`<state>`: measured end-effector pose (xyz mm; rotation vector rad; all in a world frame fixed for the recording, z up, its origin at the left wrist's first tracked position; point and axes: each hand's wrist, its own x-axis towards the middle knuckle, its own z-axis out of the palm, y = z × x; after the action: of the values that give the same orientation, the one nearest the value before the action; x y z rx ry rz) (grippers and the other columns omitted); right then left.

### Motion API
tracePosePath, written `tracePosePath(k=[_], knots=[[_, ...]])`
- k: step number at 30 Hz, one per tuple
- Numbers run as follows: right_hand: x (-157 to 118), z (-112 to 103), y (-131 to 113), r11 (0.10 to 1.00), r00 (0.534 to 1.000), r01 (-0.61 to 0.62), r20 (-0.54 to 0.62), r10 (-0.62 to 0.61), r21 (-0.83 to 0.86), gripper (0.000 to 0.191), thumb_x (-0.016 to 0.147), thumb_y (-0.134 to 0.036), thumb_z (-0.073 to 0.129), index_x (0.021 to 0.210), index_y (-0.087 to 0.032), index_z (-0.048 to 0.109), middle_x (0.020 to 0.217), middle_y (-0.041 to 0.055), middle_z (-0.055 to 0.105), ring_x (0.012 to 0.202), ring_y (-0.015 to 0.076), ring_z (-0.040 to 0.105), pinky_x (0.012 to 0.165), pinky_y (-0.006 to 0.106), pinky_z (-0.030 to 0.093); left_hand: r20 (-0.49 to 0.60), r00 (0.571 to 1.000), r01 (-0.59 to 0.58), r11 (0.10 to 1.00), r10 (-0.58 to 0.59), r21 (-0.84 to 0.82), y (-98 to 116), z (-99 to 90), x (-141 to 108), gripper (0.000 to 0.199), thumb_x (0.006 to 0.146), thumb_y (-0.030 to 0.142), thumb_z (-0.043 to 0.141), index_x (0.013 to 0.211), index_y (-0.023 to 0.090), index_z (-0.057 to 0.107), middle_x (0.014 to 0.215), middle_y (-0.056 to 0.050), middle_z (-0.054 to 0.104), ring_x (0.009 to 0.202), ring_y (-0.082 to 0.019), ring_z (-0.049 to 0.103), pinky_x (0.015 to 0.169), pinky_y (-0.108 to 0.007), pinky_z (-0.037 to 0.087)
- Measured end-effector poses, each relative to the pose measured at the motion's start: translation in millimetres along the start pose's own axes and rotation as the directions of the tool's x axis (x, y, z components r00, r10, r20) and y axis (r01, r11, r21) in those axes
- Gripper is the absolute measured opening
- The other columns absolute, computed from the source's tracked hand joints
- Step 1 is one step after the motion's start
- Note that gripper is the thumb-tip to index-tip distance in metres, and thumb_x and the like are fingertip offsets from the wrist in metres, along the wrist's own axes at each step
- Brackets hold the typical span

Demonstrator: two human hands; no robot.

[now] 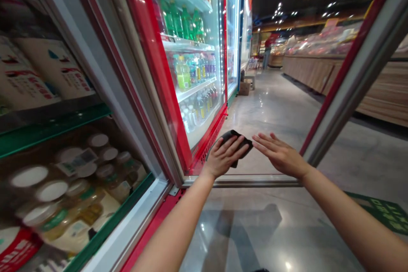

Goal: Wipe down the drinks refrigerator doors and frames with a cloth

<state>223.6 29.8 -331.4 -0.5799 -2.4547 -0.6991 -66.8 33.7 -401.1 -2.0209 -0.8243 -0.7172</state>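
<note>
My dark cloth [228, 135] lies against the glass door [264, 181], just above its bottom rail, under my left hand [219, 159], which is spread flat over it with the fingers extended. Beside it my right hand [282, 156] is open and holds nothing, its fingertips pointing at the cloth, though I can't tell whether its palm touches the glass. Beyond the pane stands a red-framed cooler [142, 21] of bottles, and lidded jars [91, 206] fill the shelf on my left.

Cloth [227, 137] on glass door [255, 181], jars [52, 191] left
</note>
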Motion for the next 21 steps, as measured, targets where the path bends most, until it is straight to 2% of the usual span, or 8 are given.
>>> tracePosePath(k=[3,5,8,10,13,16,18,21], knots=[[-7.1,-16.8,7.2,1.0,0.999,0.006,-0.037,-0.007,-0.019,0.073,0.094,0.001,0.042,0.161,-0.025,0.027,0.156,0.0093,0.046,0.149,0.0215,0.036,0.12,0.042,0.041,0.03,0.999,0.032,0.997,-0.03,-0.071,28.8,16.0,-2.8,0.062,0.098,0.018,0.05,0.156,0.036,0.035,0.161,0.003,0.042,0.152,-0.018,0.032,0.131,-0.043,0.006],[-20.3,-28.0,14.3,0.998,0.999,-0.014,-0.046,0.012,-0.055,0.071,0.094,0.0,0.045,0.158,-0.025,0.034,0.155,0.0088,0.047,0.149,0.0224,0.037,0.119,0.041,0.042,0.099,0.983,-0.142,0.979,0.158,-0.147,43.1,23.8,-23.5,0.061,0.099,0.017,0.048,0.155,0.036,0.036,0.161,0.005,0.041,0.151,-0.013,0.034,0.13,-0.035,0.015],[-47.1,-41.9,26.4,0.99,0.998,-0.065,0.018,0.068,-0.124,0.07,0.092,-0.001,0.047,0.156,-0.029,0.039,0.154,0.0057,0.048,0.149,0.0223,0.037,0.122,0.046,0.037,0.156,0.91,-0.352,0.914,0.384,-0.201,53.1,28.7,-38.3,0.057,0.099,0.015,0.045,0.153,0.033,0.04,0.163,0.008,0.037,0.15,-0.008,0.033,0.127,-0.028,0.022],[-63.2,-47.1,33.8,0.983,0.992,-0.091,0.076,0.104,-0.157,0.071,0.091,0.0,0.046,0.155,-0.029,0.039,0.156,0.005,0.047,0.15,0.0221,0.035,0.123,0.049,0.035,0.129,0.917,-0.351,0.917,0.378,-0.19,56.5,29.0,-22.1,0.056,0.1,0.016,0.043,0.154,0.032,0.039,0.164,0.007,0.035,0.151,-0.009,0.031,0.128,-0.03,0.021],[-76.5,-49.1,41.1,0.979,0.982,-0.1,0.142,0.126,-0.177,0.073,0.088,0.002,0.045,0.156,-0.027,0.039,0.158,0.0056,0.044,0.15,0.0218,0.034,0.122,0.048,0.035,0.058,0.98,-0.181,0.97,0.192,-0.163,66.1,29.8,24.2,0.06,0.1,0.017,0.043,0.157,0.034,0.032,0.165,0.005,0.033,0.153,-0.014,0.028,0.13,-0.038,0.016],[-78.6,-48.9,43.8,0.977,0.978,-0.09,0.168,0.123,-0.192,0.072,0.087,0.002,0.046,0.154,-0.025,0.042,0.158,0.006,0.043,0.15,0.0223,0.034,0.122,0.048,0.036,0.025,0.998,-0.05,0.986,0.055,-0.161,79.9,33.7,49.8,0.063,0.099,0.016,0.045,0.158,0.033,0.03,0.164,0.002,0.035,0.154,-0.018,0.028,0.13,-0.043,0.015],[-78.0,-49.4,44.3,0.978,0.978,-0.081,0.172,0.115,-0.194,0.07,0.087,0.001,0.048,0.152,-0.024,0.044,0.158,0.0067,0.043,0.151,0.0227,0.034,0.121,0.047,0.036,0.015,0.99,-0.138,0.974,0.143,-0.181,84.7,36.5,41.6,0.061,0.099,0.016,0.046,0.157,0.032,0.034,0.164,0.003,0.037,0.152,-0.016,0.031,0.13,-0.039,0.016],[-78.5,-50.4,44.4,0.981,0.979,-0.079,0.173,0.111,-0.179,0.069,0.086,0.001,0.049,0.151,-0.023,0.046,0.158,0.007,0.043,0.15,0.0226,0.034,0.122,0.047,0.036,0.04,0.929,-0.351,0.908,0.369,-0.23,75.9,35.2,5.7,0.052,0.1,0.017,0.046,0.151,0.029,0.044,0.162,0.005,0.04,0.149,-0.011,0.035,0.129,-0.032,0.019]])
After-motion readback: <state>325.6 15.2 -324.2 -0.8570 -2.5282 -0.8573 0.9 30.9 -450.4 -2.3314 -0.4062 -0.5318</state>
